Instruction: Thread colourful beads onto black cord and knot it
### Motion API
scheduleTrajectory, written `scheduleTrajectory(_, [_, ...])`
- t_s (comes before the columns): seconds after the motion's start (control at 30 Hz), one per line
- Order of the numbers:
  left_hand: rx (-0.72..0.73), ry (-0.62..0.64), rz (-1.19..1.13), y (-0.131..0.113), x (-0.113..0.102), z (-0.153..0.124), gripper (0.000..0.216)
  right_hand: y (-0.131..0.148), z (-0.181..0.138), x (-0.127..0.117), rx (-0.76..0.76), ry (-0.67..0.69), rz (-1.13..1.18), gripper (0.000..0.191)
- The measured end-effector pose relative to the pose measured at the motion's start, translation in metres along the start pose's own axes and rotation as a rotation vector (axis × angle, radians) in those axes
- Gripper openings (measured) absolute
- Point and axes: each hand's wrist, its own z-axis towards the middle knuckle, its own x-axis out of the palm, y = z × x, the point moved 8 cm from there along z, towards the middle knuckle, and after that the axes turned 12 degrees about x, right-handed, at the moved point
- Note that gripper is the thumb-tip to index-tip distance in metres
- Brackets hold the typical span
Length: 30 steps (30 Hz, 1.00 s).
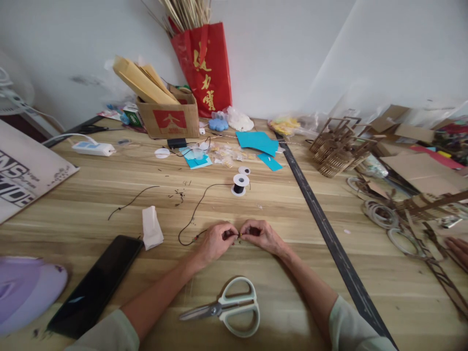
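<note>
My left hand is closed in a pinch on a thin black cord. From a white spool the cord loops left and comes back to this hand, with tiny red beads on it near the wrist. My right hand pinches a tiny dark and gold-coloured piece where the fingertips of both hands nearly meet. Its exact shape is too small to tell. Below the hands lie scissors with pale green handles, blades pointing left.
Left of the hands are a black phone, a folded white tissue and a loose black cord. Blue paper pieces and a cardboard box stand behind. Woven baskets and another person's hand are at right.
</note>
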Motion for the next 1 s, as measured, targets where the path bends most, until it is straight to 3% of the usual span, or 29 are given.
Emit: scheduleTrajectory(1.0, [-0.016, -0.003, -0.017, -0.0002, -0.0002, -0.0002, 0.009, -0.0013, 0.0001, 0.0, 0.027, 0.003, 0.01, 0.018])
